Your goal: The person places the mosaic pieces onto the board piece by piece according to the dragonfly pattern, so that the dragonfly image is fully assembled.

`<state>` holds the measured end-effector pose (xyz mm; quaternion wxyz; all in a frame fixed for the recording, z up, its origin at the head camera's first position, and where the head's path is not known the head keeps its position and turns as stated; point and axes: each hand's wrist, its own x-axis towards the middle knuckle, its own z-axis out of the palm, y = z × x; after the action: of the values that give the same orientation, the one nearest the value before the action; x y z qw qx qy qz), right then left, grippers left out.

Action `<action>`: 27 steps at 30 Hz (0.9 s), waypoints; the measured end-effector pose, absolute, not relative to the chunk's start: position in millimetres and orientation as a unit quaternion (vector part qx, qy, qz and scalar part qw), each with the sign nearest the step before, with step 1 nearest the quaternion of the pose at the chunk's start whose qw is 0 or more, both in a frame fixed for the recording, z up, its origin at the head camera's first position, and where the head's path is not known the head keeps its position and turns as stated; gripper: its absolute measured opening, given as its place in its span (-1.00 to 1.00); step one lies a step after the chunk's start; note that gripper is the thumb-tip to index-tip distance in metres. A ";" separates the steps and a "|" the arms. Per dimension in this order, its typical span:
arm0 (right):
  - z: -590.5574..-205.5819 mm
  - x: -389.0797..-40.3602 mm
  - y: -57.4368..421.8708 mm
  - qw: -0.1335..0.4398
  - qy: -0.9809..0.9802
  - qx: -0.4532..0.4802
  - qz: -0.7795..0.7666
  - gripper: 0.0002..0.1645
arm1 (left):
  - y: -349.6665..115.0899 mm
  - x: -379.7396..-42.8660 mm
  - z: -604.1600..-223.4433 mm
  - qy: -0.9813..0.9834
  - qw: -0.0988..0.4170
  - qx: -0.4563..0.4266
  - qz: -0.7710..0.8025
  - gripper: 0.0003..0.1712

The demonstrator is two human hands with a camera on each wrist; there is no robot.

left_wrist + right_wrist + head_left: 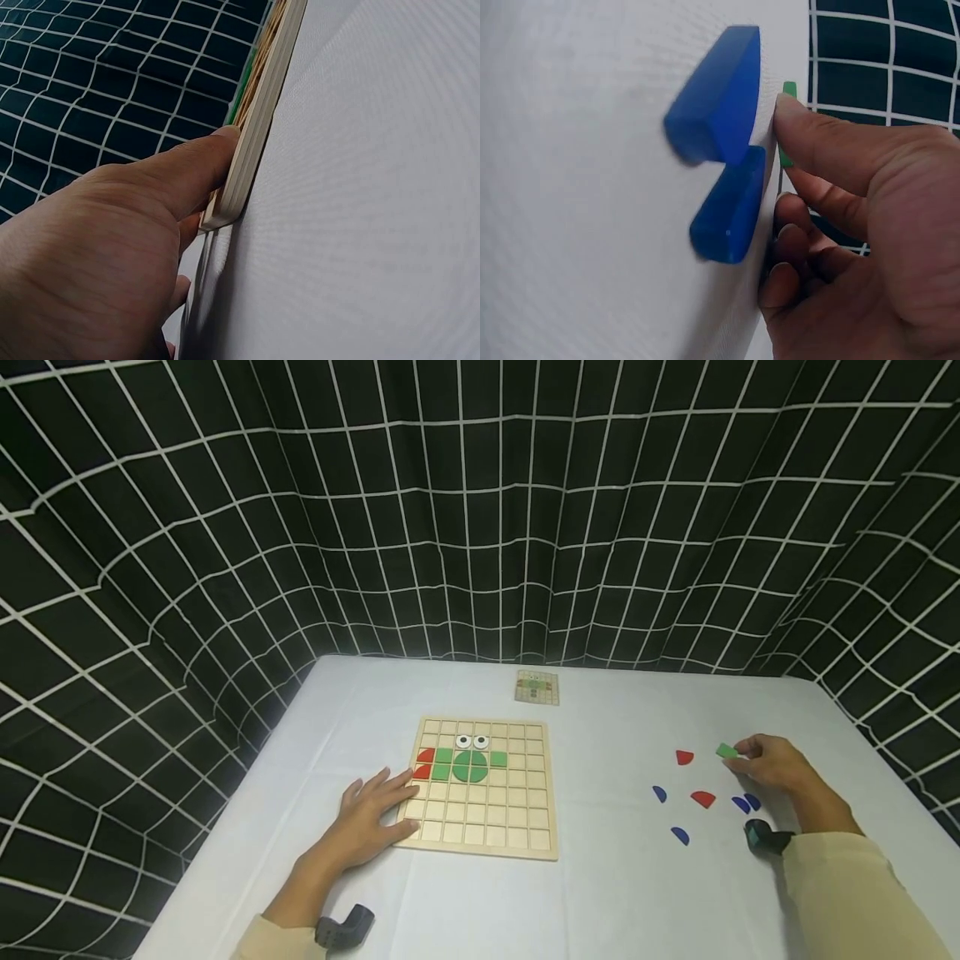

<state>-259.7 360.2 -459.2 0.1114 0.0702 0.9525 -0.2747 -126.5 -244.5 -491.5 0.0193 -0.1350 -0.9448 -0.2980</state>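
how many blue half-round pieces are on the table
4: in the head view, the leftmost blue piece, the lowest blue piece, and two close-set blue pieces near the right hand, which may hide others.

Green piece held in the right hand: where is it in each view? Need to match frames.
Head: green piece far right, below mid-height, at the fingertips of the right hand.
Left wrist: not in it; the green sliver there is on the board.
Right wrist: right of centre, upper half, seen edge-on by the thumb tip.
Shared landmark: dark curtain with white grid lines, in all three.
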 end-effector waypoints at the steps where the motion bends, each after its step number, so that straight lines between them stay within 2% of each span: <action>1: -459.7 -259.3 360.1 0.106 0.954 0.070 -0.272 -0.39 | -244.4 -126.8 -491.3 -0.945 0.020 -0.135 -0.298 -0.35; 11: -460.0 -249.3 355.6 0.063 0.961 0.085 -0.254 -0.37 | -245.4 -127.8 -494.6 -0.943 0.015 -0.136 -0.302 -0.33; 18: -444.4 -234.1 339.1 -0.018 0.966 0.035 -0.254 -0.39 | -245.3 -126.5 -495.0 -0.943 0.015 -0.136 -0.302 -0.33; 27: -416.8 -209.2 293.8 -0.085 0.959 0.013 -0.272 -0.51 | -244.8 -126.8 -493.7 -0.945 0.030 -0.139 -0.295 -0.35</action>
<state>-209.2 293.8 -416.8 -0.0847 0.0128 0.9585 -0.2719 -126.8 -244.8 -493.7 0.0298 -0.1394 -0.9448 -0.2950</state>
